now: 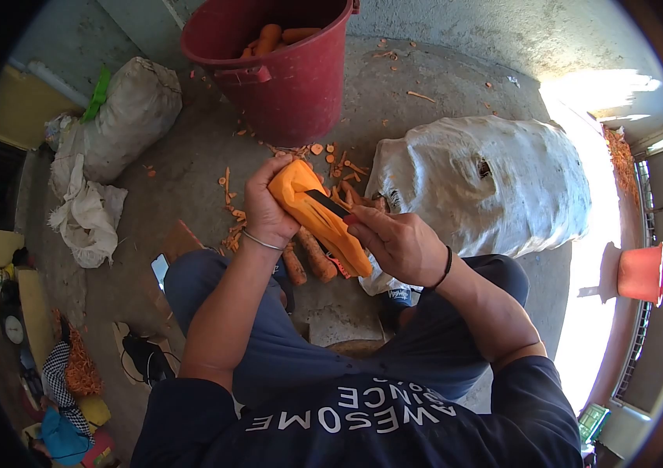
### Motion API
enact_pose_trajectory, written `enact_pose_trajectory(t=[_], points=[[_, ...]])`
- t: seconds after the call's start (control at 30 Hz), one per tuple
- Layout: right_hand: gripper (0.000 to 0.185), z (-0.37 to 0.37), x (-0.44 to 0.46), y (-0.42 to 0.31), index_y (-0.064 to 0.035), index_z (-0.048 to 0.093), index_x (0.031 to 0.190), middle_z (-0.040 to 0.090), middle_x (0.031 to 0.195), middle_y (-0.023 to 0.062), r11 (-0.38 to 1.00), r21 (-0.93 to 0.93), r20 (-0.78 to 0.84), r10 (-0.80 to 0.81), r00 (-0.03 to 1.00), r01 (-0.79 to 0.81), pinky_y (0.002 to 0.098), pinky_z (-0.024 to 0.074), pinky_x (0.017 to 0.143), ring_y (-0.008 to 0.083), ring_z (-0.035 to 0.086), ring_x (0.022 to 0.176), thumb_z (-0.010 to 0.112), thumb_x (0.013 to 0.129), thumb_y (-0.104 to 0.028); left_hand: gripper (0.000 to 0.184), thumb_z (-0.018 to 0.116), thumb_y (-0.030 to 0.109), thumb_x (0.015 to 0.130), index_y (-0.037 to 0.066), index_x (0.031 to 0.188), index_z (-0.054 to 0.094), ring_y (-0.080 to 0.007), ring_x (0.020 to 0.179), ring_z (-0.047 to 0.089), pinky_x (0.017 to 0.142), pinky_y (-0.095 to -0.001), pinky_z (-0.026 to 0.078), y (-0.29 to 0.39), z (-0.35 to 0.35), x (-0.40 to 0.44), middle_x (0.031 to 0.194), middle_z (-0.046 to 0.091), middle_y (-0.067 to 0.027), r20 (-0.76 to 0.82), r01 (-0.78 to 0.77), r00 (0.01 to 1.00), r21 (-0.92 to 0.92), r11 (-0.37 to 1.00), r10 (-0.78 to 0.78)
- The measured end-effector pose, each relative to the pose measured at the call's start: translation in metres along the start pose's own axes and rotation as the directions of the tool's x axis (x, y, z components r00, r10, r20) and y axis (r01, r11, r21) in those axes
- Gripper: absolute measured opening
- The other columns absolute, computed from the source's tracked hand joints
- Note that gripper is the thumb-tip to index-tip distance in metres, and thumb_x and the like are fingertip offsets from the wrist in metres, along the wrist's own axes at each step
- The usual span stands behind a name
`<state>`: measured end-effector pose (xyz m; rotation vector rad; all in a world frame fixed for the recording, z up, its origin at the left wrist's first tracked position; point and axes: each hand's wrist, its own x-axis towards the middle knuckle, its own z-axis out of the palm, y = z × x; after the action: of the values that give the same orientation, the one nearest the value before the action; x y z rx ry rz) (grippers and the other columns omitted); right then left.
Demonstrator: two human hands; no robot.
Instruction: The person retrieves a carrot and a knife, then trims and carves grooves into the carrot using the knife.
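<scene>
My left hand [269,207] is closed around the upper end of a bright orange folded cloth [322,220], which slants down to the right above my lap. My right hand [403,240] grips a knife [326,203] by its red handle, its dark blade lying across the cloth. Below the cloth, unpeeled carrots [317,257] lie on the floor between my legs. A small red object [340,268] beside them is partly covered. Carrot peelings and cut ends [330,148] are scattered just beyond my hands.
A red bucket [292,97] with carrots inside stands ahead. A large white sack [487,183] lies at right, and another sack [132,117] stands at left. A phone [160,270] is by my left knee. An orange-red pail [641,273] is at far right.
</scene>
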<state>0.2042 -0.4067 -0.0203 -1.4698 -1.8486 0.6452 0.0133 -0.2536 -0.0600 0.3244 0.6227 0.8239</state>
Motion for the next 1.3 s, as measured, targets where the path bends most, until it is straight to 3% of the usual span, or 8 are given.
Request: enact_pose_trajectory(t=[0.3, 0.4, 0.47, 0.67, 1.03, 1.2, 1.3], points=[[0.024, 0.006, -0.003, 0.003, 0.0017, 0.069, 0.118, 0.077, 0.092, 0.0193, 0.997, -0.076, 0.026, -0.012, 1.000, 0.014, 0.0445, 0.0610, 0.066, 0.0364, 0.075, 0.071, 0.066, 0.105, -0.018, 0.021, 0.067, 0.023, 0.095, 0.003, 0.102, 0.066, -0.0337, 0.085, 0.073, 0.082, -0.0490, 0.063, -0.004, -0.002, 0.000, 0.094, 0.071, -0.0158, 0.010, 0.002, 1.000, 0.018, 1.000, -0.002], [0.025, 0.009, -0.005, 0.003, 0.0030, 0.068, 0.118, 0.077, 0.093, 0.0194, 0.992, -0.122, 0.015, -0.043, 0.999, 0.045, 0.0443, 0.0615, 0.066, 0.0367, 0.075, 0.072, 0.067, 0.104, -0.018, 0.025, 0.067, 0.027, 0.094, 0.003, 0.102, 0.070, -0.0355, 0.087, 0.072, 0.084, -0.0544, 0.059, -0.005, -0.005, 0.002, 0.095, 0.072, -0.0146, -0.022, 0.002, 1.000, 0.038, 0.999, -0.001], [0.026, 0.011, -0.006, 0.004, 0.0035, 0.068, 0.118, 0.077, 0.094, 0.0195, 0.990, -0.130, 0.010, -0.053, 0.999, 0.053, 0.0442, 0.0617, 0.066, 0.0369, 0.075, 0.072, 0.067, 0.104, -0.018, 0.022, 0.066, 0.023, 0.096, 0.002, 0.103, 0.065, -0.0334, 0.086, 0.074, 0.082, -0.0484, 0.062, -0.006, -0.001, -0.001, 0.094, 0.071, -0.0157, -0.016, 0.011, 1.000, 0.046, 0.999, -0.010], [0.023, 0.006, -0.003, -0.002, 0.0023, 0.067, 0.116, 0.076, 0.088, 0.0213, 0.993, -0.066, 0.018, -0.102, 0.995, 0.103, 0.0456, 0.0601, 0.065, 0.0383, 0.075, 0.072, 0.066, 0.104, -0.017, 0.022, 0.067, 0.022, 0.095, 0.001, 0.103, 0.066, -0.0325, 0.086, 0.074, 0.082, -0.0468, 0.062, -0.007, 0.003, -0.006, 0.093, 0.071, -0.0152, 0.015, 0.022, 1.000, 0.039, 0.999, -0.022], [0.020, 0.005, -0.005, -0.003, 0.0011, 0.066, 0.114, 0.074, 0.083, 0.0223, 1.000, 0.021, 0.087, 0.009, 0.996, -0.011, 0.0460, 0.0579, 0.063, 0.0398, 0.074, 0.071, 0.065, 0.105, -0.017, 0.020, 0.069, 0.021, 0.094, 0.002, 0.100, 0.066, -0.0313, 0.083, 0.074, 0.078, -0.0450, 0.064, -0.008, 0.001, -0.004, 0.092, 0.070, -0.0150, 0.005, 0.040, 0.999, 0.086, 0.995, -0.041], [0.019, 0.001, -0.004, -0.007, 0.0007, 0.066, 0.112, 0.072, 0.079, 0.0223, 0.999, 0.017, 0.086, -0.047, 0.995, 0.046, 0.0473, 0.0565, 0.063, 0.0408, 0.072, 0.070, 0.065, 0.106, -0.018, 0.017, 0.070, 0.017, 0.093, 0.002, 0.099, 0.066, -0.0280, 0.080, 0.073, 0.076, -0.0429, 0.064, -0.012, -0.008, 0.004, 0.090, 0.070, -0.0135, 0.010, 0.034, 0.999, 0.105, 0.994, -0.035], [0.020, -0.001, -0.004, -0.008, 0.0005, 0.066, 0.112, 0.072, 0.078, 0.0223, 0.999, 0.004, 0.104, -0.052, 0.993, 0.052, 0.0479, 0.0560, 0.063, 0.0413, 0.072, 0.069, 0.064, 0.106, -0.018, 0.020, 0.068, 0.021, 0.093, 0.003, 0.101, 0.067, -0.0332, 0.080, 0.073, 0.077, -0.0508, 0.062, -0.014, -0.017, 0.009, 0.092, 0.071, -0.0149, 0.047, 0.011, 0.999, 0.179, 0.984, -0.020]])
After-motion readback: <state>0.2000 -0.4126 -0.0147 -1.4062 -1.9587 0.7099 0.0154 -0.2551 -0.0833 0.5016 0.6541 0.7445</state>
